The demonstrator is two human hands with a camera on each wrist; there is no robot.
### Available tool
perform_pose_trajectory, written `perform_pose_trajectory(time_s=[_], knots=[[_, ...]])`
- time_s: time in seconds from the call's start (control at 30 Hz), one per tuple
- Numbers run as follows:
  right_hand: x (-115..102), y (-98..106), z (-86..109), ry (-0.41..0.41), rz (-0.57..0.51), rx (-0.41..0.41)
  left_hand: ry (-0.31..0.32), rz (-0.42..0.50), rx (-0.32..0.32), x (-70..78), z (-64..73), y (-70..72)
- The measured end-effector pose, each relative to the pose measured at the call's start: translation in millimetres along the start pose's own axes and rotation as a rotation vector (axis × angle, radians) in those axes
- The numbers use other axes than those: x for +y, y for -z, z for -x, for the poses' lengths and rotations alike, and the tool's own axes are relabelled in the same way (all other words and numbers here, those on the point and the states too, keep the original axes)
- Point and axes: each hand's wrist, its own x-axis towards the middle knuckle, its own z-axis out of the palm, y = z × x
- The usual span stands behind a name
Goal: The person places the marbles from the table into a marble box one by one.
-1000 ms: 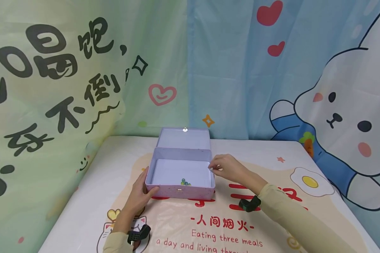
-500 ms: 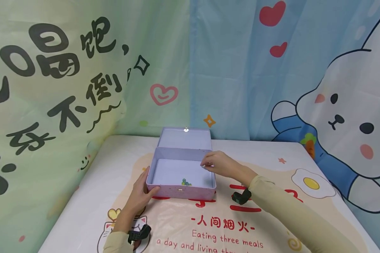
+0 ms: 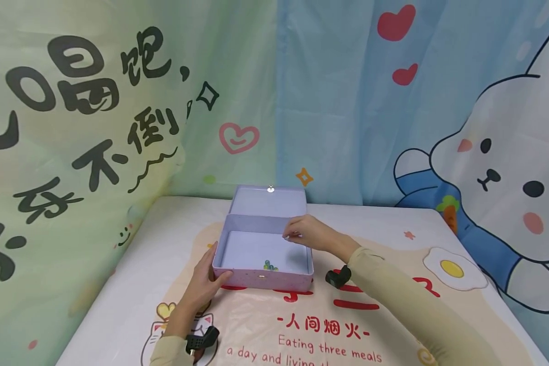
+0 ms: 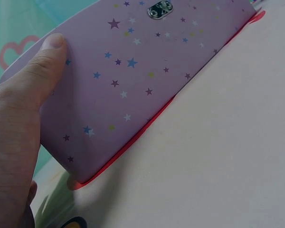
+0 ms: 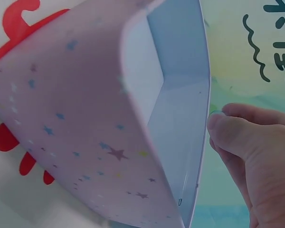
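Lilac star-printed tin (image 3: 263,277) sitting open on the desk (image 3: 132,284); my left hand (image 3: 206,282) gripping its near-left corner. Right hand (image 3: 308,235) has moved inward over the rim, fingers (image 5: 228,130) pinching something small, greenish; marbles (image 3: 270,266) inside.

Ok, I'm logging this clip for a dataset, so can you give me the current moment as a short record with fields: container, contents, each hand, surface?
container: lilac star-print box, lid hinged open at the back
contents: a few small marbles near the front wall
left hand: left hand grips the box's front-left corner, thumb on the front wall
right hand: right hand above the box's back right, fingers pinched together; something small and greenish shows at the fingertips
surface: printed tablecloth, fried-egg print at right
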Motion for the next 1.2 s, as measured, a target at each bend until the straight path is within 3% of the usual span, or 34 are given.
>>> perform_pose_trajectory(time_s=[0.17,0.5,0.77,1.2], knots=[[4,-2,-6.3,0.014,0.014,-0.017,0.025,-0.017,-0.005,0.7,0.3,-0.9],[9,-2,-21.1,0.007,0.022,-0.028,-0.015,-0.010,0.000,-0.2,0.4,0.5],[10,-4,-35.3,0.058,0.012,-0.009,-0.005,-0.016,-0.001,-1.4,0.6,1.6],[20,-13,-47.6,0.037,-0.026,-0.007,-0.013,-0.013,0.004,-3.3,-0.6,0.7]])
